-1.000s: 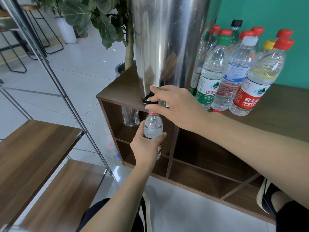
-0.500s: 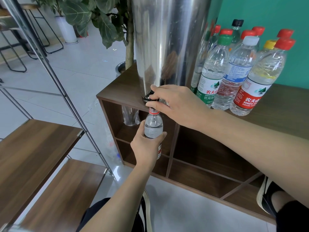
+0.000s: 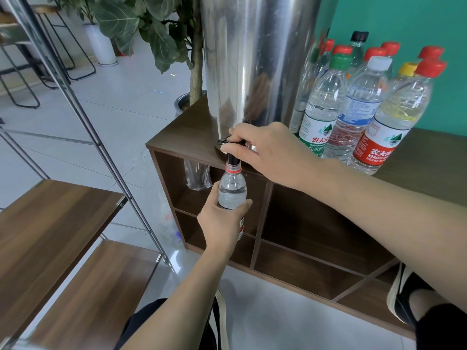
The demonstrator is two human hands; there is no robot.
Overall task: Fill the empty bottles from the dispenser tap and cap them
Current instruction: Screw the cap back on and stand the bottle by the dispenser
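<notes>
Raised since a second ago so the neck now meets the black spout, small bottle [image 3: 232,190] gripped round its body by left hand [image 3: 222,223] under the tap [image 3: 231,145], lever pinched by right hand [image 3: 267,152]; best kept upright and centred, lever released before overflow.

The place looked like an office lounge or café-style common room. A tall polished steel drinks dispenser [image 3: 255,66] stood on a dark wood cubby shelf unit [image 3: 290,223] against a teal painted wall [image 3: 394,18]. Pale glossy floor tiles [image 3: 121,102] ran back to black metal-framed bar stools [image 3: 60,44] and a large-leafed potted plant [image 3: 156,29].
</notes>
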